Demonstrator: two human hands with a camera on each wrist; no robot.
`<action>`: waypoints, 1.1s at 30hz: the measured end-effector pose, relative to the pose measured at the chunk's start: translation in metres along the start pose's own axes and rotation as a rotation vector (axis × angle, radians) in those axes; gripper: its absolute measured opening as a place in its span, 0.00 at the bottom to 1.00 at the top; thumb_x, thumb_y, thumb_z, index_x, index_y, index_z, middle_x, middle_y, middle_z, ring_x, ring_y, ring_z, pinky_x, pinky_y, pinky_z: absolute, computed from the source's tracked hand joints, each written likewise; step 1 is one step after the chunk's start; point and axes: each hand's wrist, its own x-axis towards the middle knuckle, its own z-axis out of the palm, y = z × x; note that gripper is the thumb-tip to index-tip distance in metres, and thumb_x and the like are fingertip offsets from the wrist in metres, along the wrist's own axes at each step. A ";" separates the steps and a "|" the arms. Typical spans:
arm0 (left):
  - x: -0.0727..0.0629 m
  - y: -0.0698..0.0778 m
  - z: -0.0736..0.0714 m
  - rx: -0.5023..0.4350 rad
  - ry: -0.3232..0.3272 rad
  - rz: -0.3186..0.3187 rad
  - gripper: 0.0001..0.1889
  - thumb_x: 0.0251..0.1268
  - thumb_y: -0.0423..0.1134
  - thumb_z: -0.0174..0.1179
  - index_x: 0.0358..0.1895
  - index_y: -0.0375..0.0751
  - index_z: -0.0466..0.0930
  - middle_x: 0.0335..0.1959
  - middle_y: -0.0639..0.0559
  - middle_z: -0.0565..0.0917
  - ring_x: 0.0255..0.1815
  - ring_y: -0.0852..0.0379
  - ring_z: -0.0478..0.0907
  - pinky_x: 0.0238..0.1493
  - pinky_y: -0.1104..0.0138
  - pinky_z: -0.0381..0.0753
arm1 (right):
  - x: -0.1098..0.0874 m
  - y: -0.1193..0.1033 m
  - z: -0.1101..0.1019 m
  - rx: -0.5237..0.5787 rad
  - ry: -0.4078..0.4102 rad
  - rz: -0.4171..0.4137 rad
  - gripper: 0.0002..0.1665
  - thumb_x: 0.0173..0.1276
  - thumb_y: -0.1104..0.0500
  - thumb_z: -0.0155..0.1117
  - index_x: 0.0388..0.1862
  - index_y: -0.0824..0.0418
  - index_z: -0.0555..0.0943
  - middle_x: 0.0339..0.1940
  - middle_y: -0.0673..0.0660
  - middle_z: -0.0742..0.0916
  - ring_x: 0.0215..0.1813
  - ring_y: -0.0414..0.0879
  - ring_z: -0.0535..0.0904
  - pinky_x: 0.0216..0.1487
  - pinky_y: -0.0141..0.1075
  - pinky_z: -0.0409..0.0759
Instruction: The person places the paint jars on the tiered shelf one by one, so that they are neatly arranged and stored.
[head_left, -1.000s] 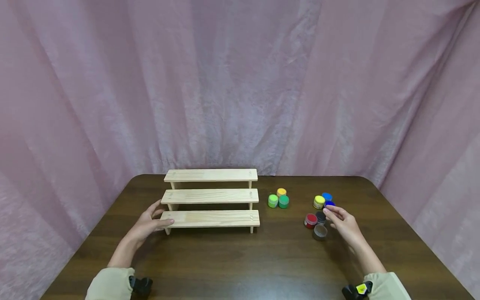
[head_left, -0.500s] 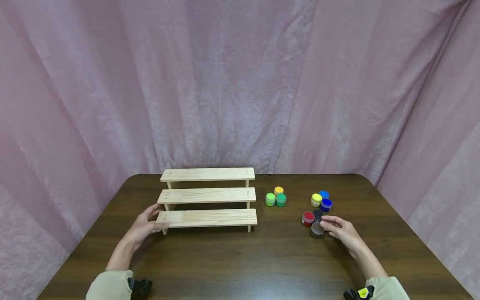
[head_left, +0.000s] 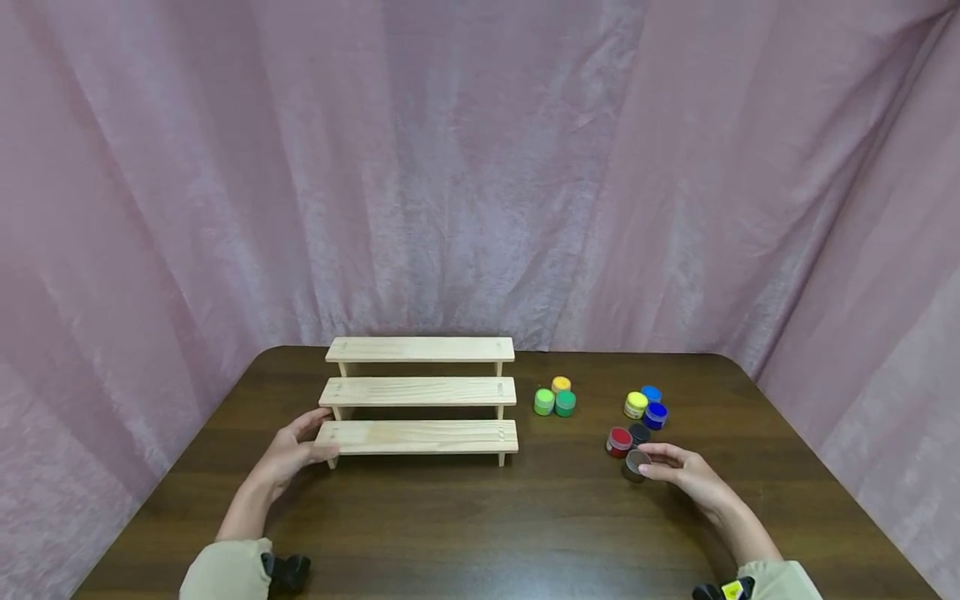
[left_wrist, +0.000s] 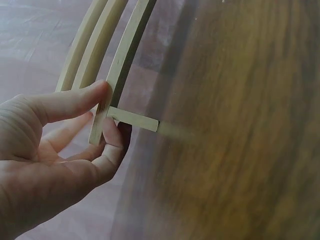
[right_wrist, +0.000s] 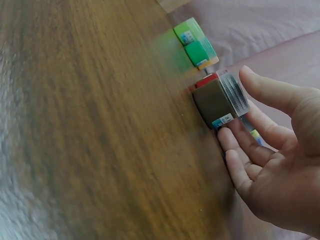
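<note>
Hanging curtain (head_left: 480, 167): pink, folded, behind everything; cut off at top and sides.
Table (head_left: 450, 525): dark brown wood; near edge out of frame.
Wooden rack (head_left: 420, 392): three stepped shelves, left part of table; shelves run out of the left wrist view.
Left hand (head_left: 288, 454): grips left end of lowest shelf, thumb on top; fingers partly hidden by wood.
Right hand (head_left: 692, 481): thumb by the lid of the brown jar (head_left: 634, 464), fingers round its other side, narrow gap; whether they press, cannot tell.
Sleeves (head_left: 227, 571): pale, cropped at bottom.
Wrist devices (head_left: 287, 572): black; right one cropped, yellow patch on it.
Front jars: brown nearest, close to red jar (head_left: 619, 442) and black jar (head_left: 639, 434); black partly covered; brown blocks most of red in right wrist view.
Back right jars: yellow jar (head_left: 635, 405), blue jar (head_left: 652, 395), dark blue jar (head_left: 656, 415), clustered; blue partly covered.
Back left jars: light green jar (head_left: 544, 402), green jar (head_left: 566, 403), orange jar (head_left: 561, 384) behind them, partly hidden; labels unreadable.
</note>
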 end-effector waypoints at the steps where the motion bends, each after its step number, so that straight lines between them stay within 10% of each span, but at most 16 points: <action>1: 0.000 -0.001 0.000 -0.006 -0.004 0.004 0.43 0.57 0.28 0.65 0.75 0.31 0.53 0.75 0.27 0.54 0.59 0.50 0.71 0.46 0.77 0.76 | -0.001 0.001 0.000 -0.009 -0.008 -0.003 0.34 0.66 0.56 0.66 0.65 0.74 0.70 0.61 0.67 0.81 0.60 0.49 0.79 0.53 0.27 0.76; 23: 0.004 -0.007 -0.002 -0.073 -0.072 0.016 0.42 0.57 0.27 0.65 0.74 0.31 0.54 0.74 0.29 0.56 0.45 0.62 0.76 0.45 0.73 0.79 | -0.003 0.006 -0.006 -0.072 -0.051 0.058 0.36 0.64 0.55 0.68 0.66 0.72 0.70 0.58 0.62 0.82 0.58 0.47 0.76 0.56 0.35 0.75; 33: 0.008 -0.009 -0.015 -0.072 -0.102 0.041 0.41 0.58 0.30 0.65 0.74 0.30 0.55 0.72 0.28 0.58 0.46 0.63 0.75 0.45 0.72 0.79 | 0.002 0.000 -0.004 -0.059 -0.068 0.042 0.36 0.68 0.54 0.64 0.68 0.72 0.68 0.67 0.71 0.75 0.70 0.69 0.65 0.67 0.57 0.70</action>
